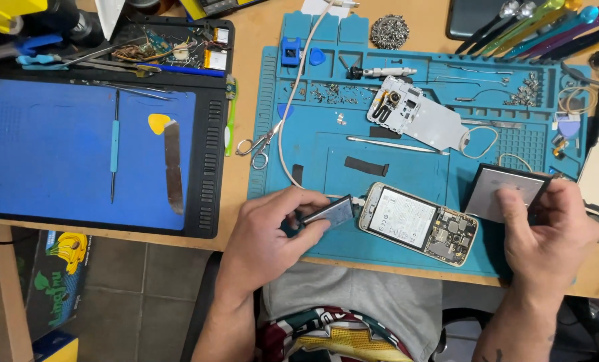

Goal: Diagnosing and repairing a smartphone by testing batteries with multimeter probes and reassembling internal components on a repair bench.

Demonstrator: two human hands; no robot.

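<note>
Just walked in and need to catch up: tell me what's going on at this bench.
A person is seated at a wooden bench with an opened phone lying on a teal repair mat, its back off and battery and circuit board exposed. The left hand holds a small dark flat device by the phone's left end. The right hand grips a grey flat panel. A detached grey back cover, scissors and loose screws lie on the mat.

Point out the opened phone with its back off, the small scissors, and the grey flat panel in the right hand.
Opened phone, back removed [417,223], head view: on its white battery.
Small metal scissors [258,147], head view: at the pivot.
Grey flat rectangular panel [497,190], head view: on its face.
</note>
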